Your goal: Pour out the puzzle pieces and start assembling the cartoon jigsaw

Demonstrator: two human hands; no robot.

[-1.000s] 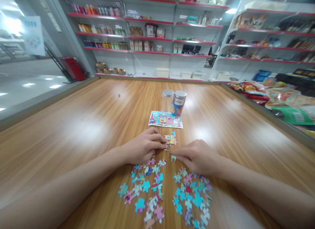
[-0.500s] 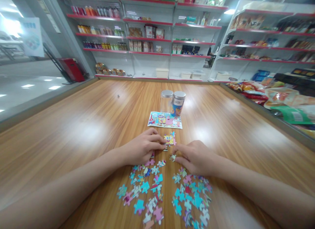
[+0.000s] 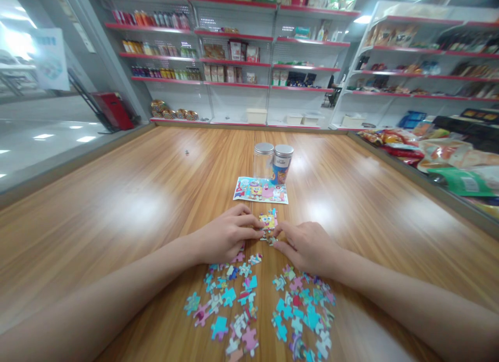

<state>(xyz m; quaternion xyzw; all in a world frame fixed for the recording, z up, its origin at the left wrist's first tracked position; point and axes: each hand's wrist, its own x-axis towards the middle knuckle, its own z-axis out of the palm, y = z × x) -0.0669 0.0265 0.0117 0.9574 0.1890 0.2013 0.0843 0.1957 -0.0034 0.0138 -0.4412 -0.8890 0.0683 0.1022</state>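
Observation:
A small joined patch of jigsaw puzzle (image 3: 267,220) with a yellow cartoon face lies on the wooden table. My left hand (image 3: 234,232) rests at its left side, fingertips touching the patch's lower left edge. From the right, my right hand (image 3: 306,246) pinches a small pale puzzle piece (image 3: 270,240) between thumb and forefinger, at the patch's lower edge. Whether that piece is locked in, I cannot tell. Just beyond lies the picture card (image 3: 260,190). Loose blue, pink and white pieces spread nearer me in a left pile (image 3: 228,296) and a right pile (image 3: 312,316).
A clear jar (image 3: 263,162) and a blue-labelled can (image 3: 281,165), both silver-lidded, stand behind the card. A tiny object (image 3: 186,152) lies farther left on the table. Stocked shelves (image 3: 237,64) line the back, and bagged goods (image 3: 448,151) sit past the right edge.
My right hand has moved slightly up and left, carrying the pale puzzle piece against the lower edge of the joined patch. My left hand has stayed nearly still.

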